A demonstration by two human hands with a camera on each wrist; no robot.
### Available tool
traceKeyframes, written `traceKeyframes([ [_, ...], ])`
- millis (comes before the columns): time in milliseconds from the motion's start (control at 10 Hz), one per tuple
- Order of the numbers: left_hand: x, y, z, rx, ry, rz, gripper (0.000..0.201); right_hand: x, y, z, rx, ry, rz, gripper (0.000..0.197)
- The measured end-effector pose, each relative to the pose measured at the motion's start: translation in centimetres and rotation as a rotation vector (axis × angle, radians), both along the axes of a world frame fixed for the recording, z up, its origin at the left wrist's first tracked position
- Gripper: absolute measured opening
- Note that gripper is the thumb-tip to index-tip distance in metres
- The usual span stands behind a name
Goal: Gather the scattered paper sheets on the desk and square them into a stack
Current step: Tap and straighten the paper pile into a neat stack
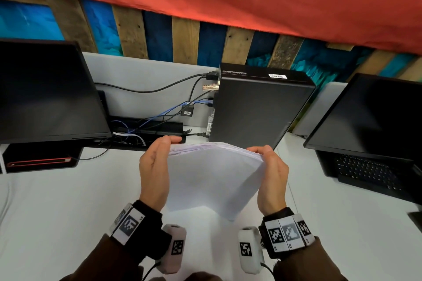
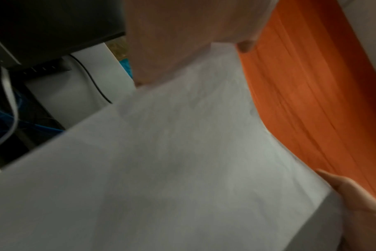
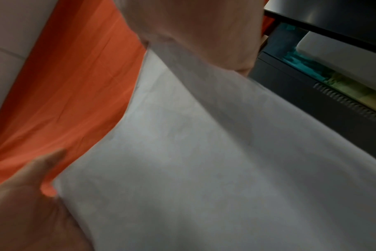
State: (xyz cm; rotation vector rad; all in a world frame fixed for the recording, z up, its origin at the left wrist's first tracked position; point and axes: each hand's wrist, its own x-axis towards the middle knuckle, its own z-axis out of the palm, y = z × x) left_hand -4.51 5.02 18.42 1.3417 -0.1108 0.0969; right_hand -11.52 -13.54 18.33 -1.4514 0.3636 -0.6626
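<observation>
A stack of white paper sheets [image 1: 213,177] stands on edge above the white desk [image 1: 68,207], held upright between both hands. My left hand [image 1: 155,171] grips its left side, with the fingers wrapped behind and the thumb at the front. My right hand [image 1: 271,174] grips the right side the same way. The top edges fan out a little and the bottom corners are uneven. In the left wrist view the paper [image 2: 161,161] fills the frame, with my thumb [image 2: 354,195] at its edge. In the right wrist view the paper [image 3: 204,161] is pinched by my thumb [image 3: 32,186].
A dark monitor [image 1: 45,93] stands at the left, a black computer tower [image 1: 258,107] behind the paper, and a laptop [image 1: 365,134] at the right. Cables and a power strip [image 1: 148,128] lie at the back. A black stand with a red edge [image 1: 38,162] sits at the left.
</observation>
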Motion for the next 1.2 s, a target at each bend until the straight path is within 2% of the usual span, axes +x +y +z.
traceKeyframes([
  [100, 0.5, 1.9, -3.8, 0.056, -0.006, -0.216, 0.048, -0.7, -1.0, -2.2, -0.031, -0.023, 0.046, 0.032],
  [200, 0.3, 2.8, -7.7, 0.349, 0.043, -0.233, 0.035, -1.8, -1.6, -6.4, -0.085, 0.122, 0.067, 0.021],
  [300, -0.3, 2.8, -11.3, 0.603, 0.107, -0.103, 0.010, -3.1, -1.3, -12.2, -0.222, 0.386, 0.063, 0.010],
  [400, 0.1, 3.0, -11.0, 0.617, 0.048, -0.029, 0.015, -2.1, -0.8, -13.1, -0.278, 0.408, 0.057, 0.026],
  [500, 2.5, 6.1, -8.3, 0.679, -0.026, 0.114, 0.018, 1.5, 1.6, -11.3, -0.311, 0.399, 0.159, 0.009],
  [600, 4.1, 9.3, -7.1, 0.767, 0.009, 0.173, 0.017, 3.8, 4.6, -10.8, -0.284, 0.394, 0.286, 0.004],
  [700, 5.2, 14.4, -9.0, 0.909, 0.200, 0.170, 0.018, 5.8, 9.8, -12.5, -0.272, 0.493, 0.405, 0.005],
  [900, 5.9, 19.2, -15.7, 1.062, 0.462, 0.102, 0.028, 7.4, 15.2, -16.9, -0.271, 0.751, 0.563, 0.014],
  [1100, 6.8, 20.2, -19.4, 1.049, 0.691, 0.086, 0.042, 8.2, 16.8, -19.6, -0.340, 0.939, 0.619, 0.028],
  [1200, 6.9, 20.2, -19.3, 1.128, 0.687, 0.158, 0.048, 8.2, 16.2, -18.3, -0.428, 1.015, 0.635, 0.034],
])
